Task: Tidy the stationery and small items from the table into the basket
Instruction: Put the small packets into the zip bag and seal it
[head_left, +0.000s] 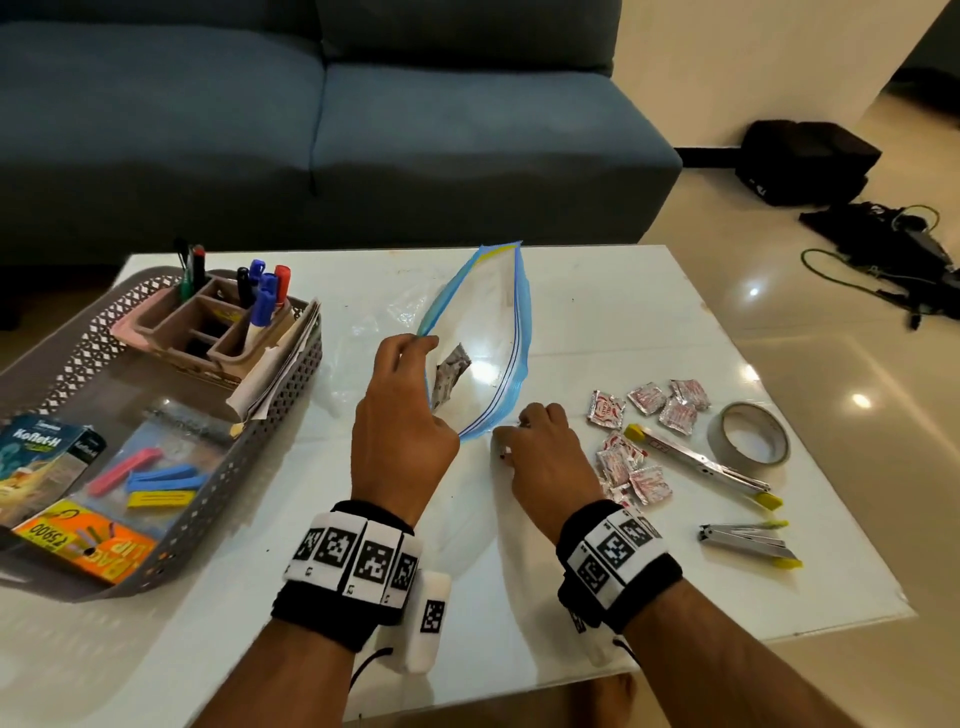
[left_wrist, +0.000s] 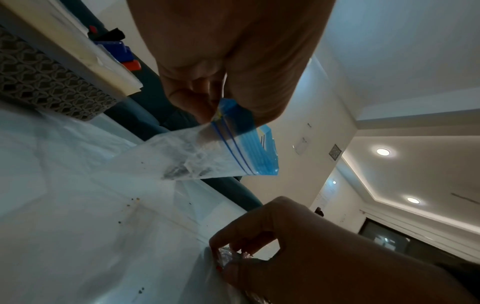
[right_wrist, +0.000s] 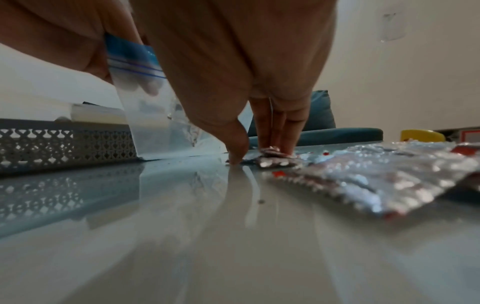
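Note:
A clear zip bag (head_left: 483, 332) with a blue seal strip stands open on the white table (head_left: 597, 312). My left hand (head_left: 418, 348) pinches its near rim and holds the mouth up; the pinch also shows in the left wrist view on the zip bag (left_wrist: 233, 148). One foil sachet (head_left: 449, 374) lies inside. My right hand (head_left: 511, 441) is down on the table beside the bag's mouth, thumb and fingers closed on a silver-and-red sachet (right_wrist: 272, 159). Several more sachets (head_left: 644, 400) lie to its right. The grey lattice basket (head_left: 291, 374) sits at the left.
The basket holds a pink organiser with markers (head_left: 260, 301), papers, a bag of coloured clips (head_left: 156, 478) and boxes. A tape roll (head_left: 748, 434) and two metal clips with yellow ends (head_left: 701, 462) (head_left: 748, 540) lie at the right. A blue sofa (head_left: 363, 130) stands behind the table.

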